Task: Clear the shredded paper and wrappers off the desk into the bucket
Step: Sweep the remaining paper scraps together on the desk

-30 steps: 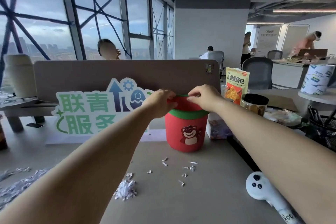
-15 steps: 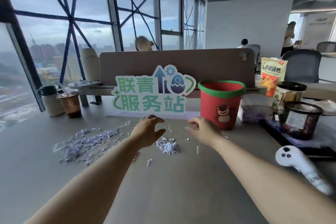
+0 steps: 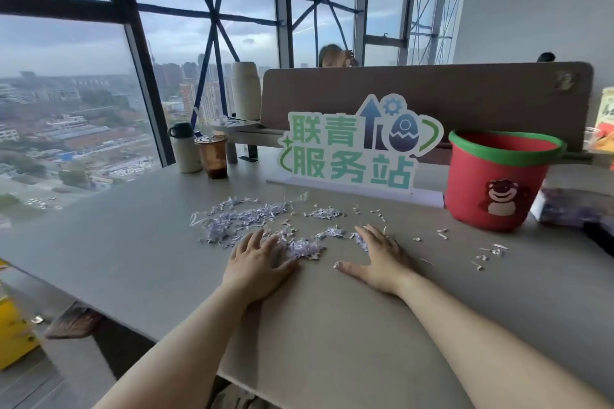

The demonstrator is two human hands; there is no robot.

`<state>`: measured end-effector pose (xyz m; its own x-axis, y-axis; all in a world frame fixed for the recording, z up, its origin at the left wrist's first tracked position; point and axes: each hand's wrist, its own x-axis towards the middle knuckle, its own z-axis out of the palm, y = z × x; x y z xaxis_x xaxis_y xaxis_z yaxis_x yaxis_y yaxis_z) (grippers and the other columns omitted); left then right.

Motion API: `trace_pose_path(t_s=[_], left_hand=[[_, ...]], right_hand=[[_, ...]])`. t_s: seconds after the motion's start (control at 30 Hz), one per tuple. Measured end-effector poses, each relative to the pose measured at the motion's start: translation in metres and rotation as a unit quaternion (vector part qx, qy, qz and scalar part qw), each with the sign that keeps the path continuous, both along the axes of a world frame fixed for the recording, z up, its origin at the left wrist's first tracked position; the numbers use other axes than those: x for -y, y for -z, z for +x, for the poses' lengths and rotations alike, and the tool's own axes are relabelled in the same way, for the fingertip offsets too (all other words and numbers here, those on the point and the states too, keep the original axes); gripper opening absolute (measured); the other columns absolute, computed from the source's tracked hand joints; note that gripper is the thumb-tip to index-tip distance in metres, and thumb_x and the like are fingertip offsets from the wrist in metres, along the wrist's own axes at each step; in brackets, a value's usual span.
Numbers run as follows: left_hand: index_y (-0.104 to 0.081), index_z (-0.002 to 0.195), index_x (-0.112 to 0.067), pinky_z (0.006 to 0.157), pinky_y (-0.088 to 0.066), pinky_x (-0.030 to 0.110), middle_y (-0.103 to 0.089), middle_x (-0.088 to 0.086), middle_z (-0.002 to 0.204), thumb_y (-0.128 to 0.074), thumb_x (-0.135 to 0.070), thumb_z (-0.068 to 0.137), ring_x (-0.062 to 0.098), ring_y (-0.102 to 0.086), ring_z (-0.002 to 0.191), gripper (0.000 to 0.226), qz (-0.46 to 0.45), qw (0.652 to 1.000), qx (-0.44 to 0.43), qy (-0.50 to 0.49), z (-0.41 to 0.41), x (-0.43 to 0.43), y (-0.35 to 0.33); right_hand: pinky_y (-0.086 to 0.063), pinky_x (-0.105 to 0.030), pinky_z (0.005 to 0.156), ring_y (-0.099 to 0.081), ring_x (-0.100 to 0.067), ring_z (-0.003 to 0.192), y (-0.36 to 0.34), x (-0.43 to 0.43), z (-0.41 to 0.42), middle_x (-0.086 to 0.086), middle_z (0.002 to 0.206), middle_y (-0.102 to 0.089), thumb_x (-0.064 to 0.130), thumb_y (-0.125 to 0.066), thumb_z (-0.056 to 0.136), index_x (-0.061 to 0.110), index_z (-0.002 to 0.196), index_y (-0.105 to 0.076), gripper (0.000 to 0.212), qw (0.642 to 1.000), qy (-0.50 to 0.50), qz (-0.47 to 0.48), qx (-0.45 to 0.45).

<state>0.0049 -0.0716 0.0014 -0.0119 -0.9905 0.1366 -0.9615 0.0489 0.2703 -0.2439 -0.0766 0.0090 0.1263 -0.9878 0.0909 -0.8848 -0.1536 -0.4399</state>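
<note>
Shredded white and lilac paper [image 3: 246,221] lies scattered across the grey desk [image 3: 133,262], with a small heap [image 3: 305,247] between my hands. My left hand [image 3: 257,262] lies flat on the desk, fingers straight, touching the left side of that heap. My right hand [image 3: 382,257] also lies flat with spread fingers, its fingertips on a few shreds to the heap's right. The red bucket [image 3: 498,183] with a green rim and a bear picture stands upright at the right, beyond my right hand. More loose shreds [image 3: 488,252] lie in front of the bucket.
A green and white sign [image 3: 355,149] stands behind the paper against a brown divider [image 3: 465,93]. A white flask [image 3: 184,151] and a brown drink cup [image 3: 212,156] stand at the back left by the window. A snack bag [image 3: 606,119] and a purple packet [image 3: 571,209] are right of the bucket.
My hands left the bucket's rim, came back over the desk and now lie flat on either side of a paper heap. The view turned left.
</note>
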Motion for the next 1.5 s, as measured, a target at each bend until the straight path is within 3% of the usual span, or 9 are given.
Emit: trace_pose_path(t_s=[0.17,0.4,0.63,0.93,1.13,1.5], left_hand=[[-0.015,0.144,-0.036,0.121,-0.003,0.042,-0.008,-0.001,0.159,-0.028,-0.084,0.071,0.021,-0.003,0.147,0.089,-0.005,1.000,0.015,-0.007,-0.003,0.022,0.003],[-0.006,0.147,-0.032,0.121,-0.001,0.044,-0.003,0.000,0.159,-0.025,-0.088,0.066,0.021,0.002,0.147,0.100,-0.003,0.999,0.005,-0.033,0.003,0.070,0.002],[-0.016,0.146,-0.029,0.119,-0.009,0.045,-0.018,0.002,0.157,-0.024,-0.087,0.067,0.022,-0.012,0.146,0.098,0.000,0.998,0.013,-0.060,0.011,0.113,0.004],[-0.040,0.134,-0.036,0.115,-0.020,0.036,-0.036,-0.009,0.148,-0.036,-0.075,0.078,0.015,-0.029,0.138,0.068,-0.033,0.999,0.009,0.012,0.008,0.137,0.000],[-0.053,0.123,-0.037,0.108,-0.033,0.037,-0.051,-0.010,0.134,-0.042,-0.067,0.082,0.019,-0.041,0.128,0.053,-0.074,0.996,-0.004,0.043,0.011,0.129,-0.001],[-0.067,0.105,-0.030,0.091,-0.047,0.037,-0.061,0.001,0.106,-0.058,-0.048,0.083,0.025,-0.055,0.106,0.029,-0.083,0.990,-0.091,0.063,0.004,0.108,-0.004]], right_hand=[[-0.009,-0.034,0.118,-0.009,-0.019,0.146,-0.003,0.026,0.020,0.003,0.159,-0.007,0.071,-0.055,0.070,0.033,0.146,-0.010,0.096,1.000,-0.028,-0.003,-0.010],[-0.009,-0.036,0.119,-0.009,-0.018,0.146,0.000,0.078,0.037,0.006,0.159,-0.009,0.085,-0.045,0.060,0.035,0.146,-0.008,0.106,0.997,-0.052,-0.008,-0.052],[-0.009,-0.042,0.120,-0.004,-0.021,0.147,0.007,0.131,0.047,0.003,0.159,-0.007,0.087,-0.038,0.061,0.034,0.146,-0.011,0.103,0.998,-0.033,-0.018,-0.055],[-0.020,-0.033,0.115,-0.025,-0.020,0.139,0.007,0.147,0.048,0.002,0.150,-0.032,0.066,-0.048,0.079,0.031,0.138,-0.037,0.070,0.996,-0.070,-0.054,-0.028],[-0.033,-0.033,0.106,-0.041,-0.020,0.122,0.004,0.138,0.048,0.001,0.127,-0.053,0.051,-0.052,0.085,0.031,0.121,-0.058,0.041,0.993,-0.084,-0.087,-0.011],[-0.041,-0.028,0.087,-0.055,-0.026,0.104,-0.001,0.119,0.048,-0.011,0.106,-0.058,0.026,-0.059,0.087,0.014,0.106,-0.068,0.025,0.993,-0.076,-0.065,0.062]])
